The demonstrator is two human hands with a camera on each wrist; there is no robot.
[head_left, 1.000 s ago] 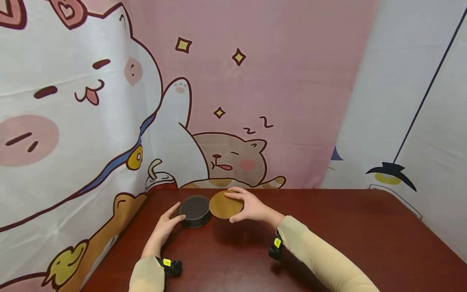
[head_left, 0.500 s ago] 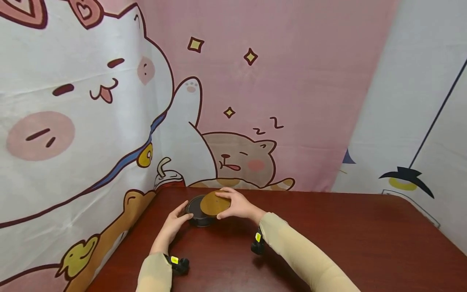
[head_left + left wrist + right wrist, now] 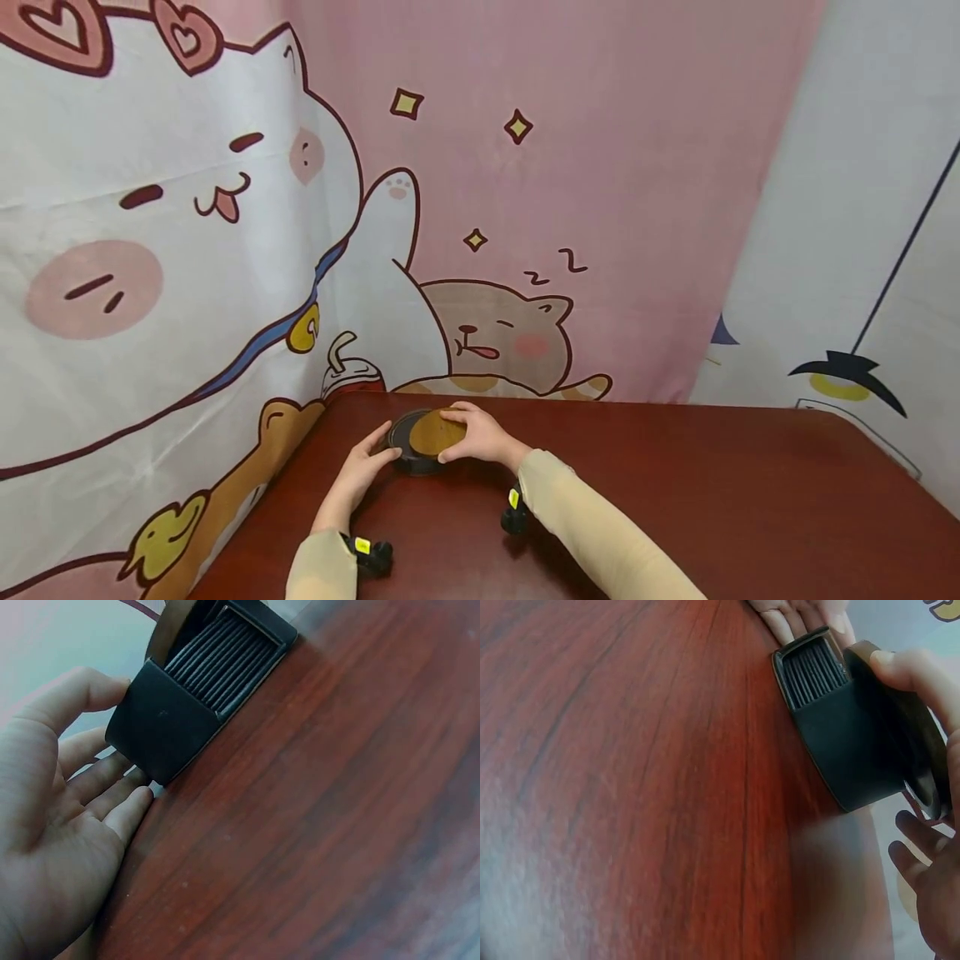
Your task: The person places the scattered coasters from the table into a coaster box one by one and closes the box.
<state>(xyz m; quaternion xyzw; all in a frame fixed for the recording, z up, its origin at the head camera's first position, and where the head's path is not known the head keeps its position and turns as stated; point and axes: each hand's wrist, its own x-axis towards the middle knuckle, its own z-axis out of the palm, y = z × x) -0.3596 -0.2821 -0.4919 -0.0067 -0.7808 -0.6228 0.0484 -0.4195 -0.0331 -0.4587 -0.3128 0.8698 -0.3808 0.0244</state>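
Observation:
In the head view a round black coaster holder point(image 3: 414, 467) stands on the table. My left hand point(image 3: 360, 471) holds its left side, with the thumb at the near side and the fingers reaching round behind. My right hand point(image 3: 480, 437) grips a round golden-brown coaster point(image 3: 435, 433) by its edge, tilted over the right part of the holder. A gap in the holder's wall shows ribbed dark edges point(image 3: 225, 660) like a stack in the left wrist view. The right wrist view shows the coaster's dark underside point(image 3: 911, 727) close above the holder; whether they touch, I cannot tell.
The dark red wooden table point(image 3: 675, 500) stretches to the right and toward the front. Behind it hangs a printed cloth point(image 3: 600, 208) with cartoon animals, which also closes off the left side. Each wrist wears a small black camera point(image 3: 375, 557).
My right hand has moved left and carried the coaster from beside the holder to over its right part. My left hand keeps its hold; the head view has shifted slightly.

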